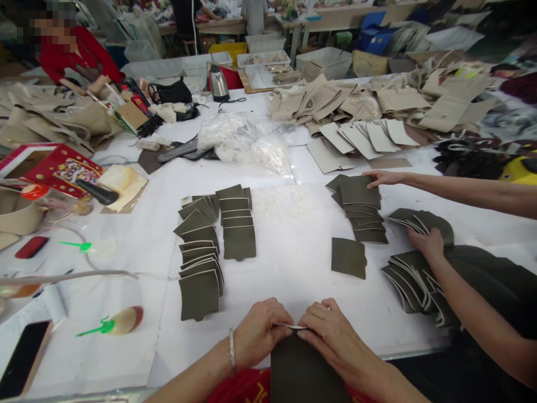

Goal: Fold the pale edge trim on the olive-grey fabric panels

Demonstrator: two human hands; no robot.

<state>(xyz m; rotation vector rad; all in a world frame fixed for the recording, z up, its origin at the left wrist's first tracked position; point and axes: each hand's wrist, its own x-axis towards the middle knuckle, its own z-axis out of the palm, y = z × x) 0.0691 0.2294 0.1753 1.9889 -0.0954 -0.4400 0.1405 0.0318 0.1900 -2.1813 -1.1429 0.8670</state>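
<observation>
A dark olive leather-like panel (305,369) hangs at the table's front edge, its pale top edge pinched between my two hands. My left hand (265,326), with a bracelet at the wrist, grips that edge from the left. On the same edge, my right hand (329,333) has its thumb and fingers closed close beside the left. Ahead lie two overlapped columns of similar olive pieces, one on the left (199,296) and another beside it (239,242). A single olive piece (348,258) lies flat to the right.
A co-worker's hands touch olive pieces, one at a stack (361,191), the other at a fanned pile (413,274). To the left are a phone (26,358), a glue bottle with green nozzle (121,322) and a red box (54,168). Plastic bags (235,137) and a kettle (218,83) stand behind.
</observation>
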